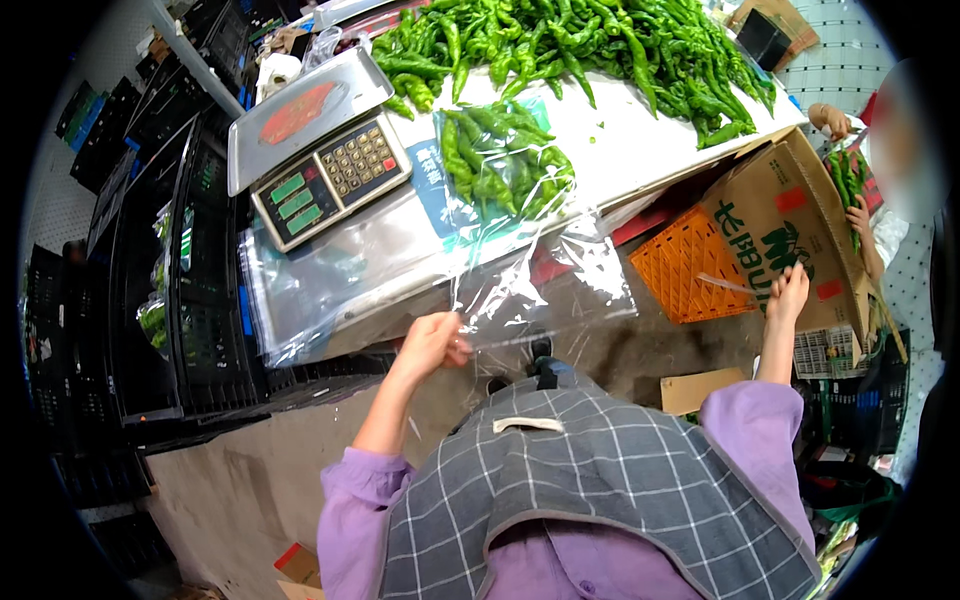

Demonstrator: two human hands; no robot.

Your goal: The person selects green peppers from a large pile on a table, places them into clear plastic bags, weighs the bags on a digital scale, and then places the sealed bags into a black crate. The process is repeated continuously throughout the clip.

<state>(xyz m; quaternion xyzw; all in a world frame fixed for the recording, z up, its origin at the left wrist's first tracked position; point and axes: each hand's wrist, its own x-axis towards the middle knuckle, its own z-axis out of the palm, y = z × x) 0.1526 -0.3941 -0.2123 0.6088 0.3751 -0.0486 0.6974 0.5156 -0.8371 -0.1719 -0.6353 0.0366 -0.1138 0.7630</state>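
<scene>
A clear plastic bag with green peppers inside lies at the front of the white table, its flat end hanging over the edge toward me. My left hand is closed at the near left corner of that bag, fingertips slightly blurred, and seems to pinch the film. Out to the right, my right hand is raised with its fingers pinched on a thin whitish plastic strip, which trails to the left. This hand is apart from the bag, in front of a cardboard box.
A large heap of green peppers covers the table's far side. A weighing scale stands left, above flat clear bags. An orange crate and cardboard box stand right. Another person's hand holds peppers there. Black crates line the left.
</scene>
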